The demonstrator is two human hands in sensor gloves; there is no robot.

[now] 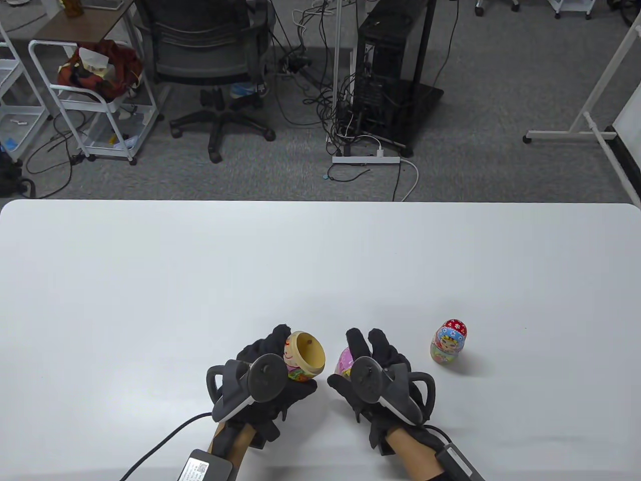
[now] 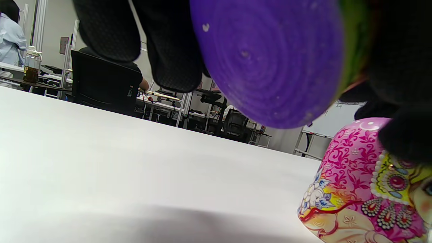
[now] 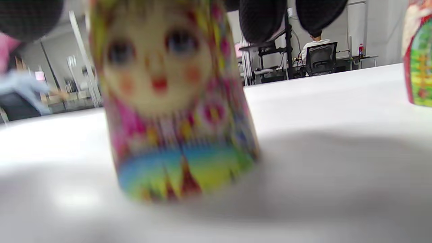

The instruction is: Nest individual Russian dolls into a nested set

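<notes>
My left hand [image 1: 274, 346] grips a hollow bottom doll half [image 1: 304, 356], tilted so its bare wooden inside faces up and right. In the left wrist view its purple base [image 2: 270, 60] fills the top, with my fingers [image 2: 172, 50] behind it. My right hand [image 1: 368, 350] holds a pink top doll half [image 1: 344, 362] just right of it. That top half [image 3: 168, 111] stands on the table, face toward the right wrist camera, with fingertips [image 3: 263, 17] above it. It also shows as the pink top half [image 2: 354, 189] in the left wrist view. A small whole doll [image 1: 449, 341] with a red head stands alone further right.
The white table [image 1: 320, 260] stretches far and wide beyond the hands. Glove cables [image 1: 160, 446] trail off the near edge. The small doll [image 3: 418, 60] stands close to my right hand's right side. An office chair [image 1: 210, 60] and a computer tower [image 1: 385, 75] stand on the floor beyond.
</notes>
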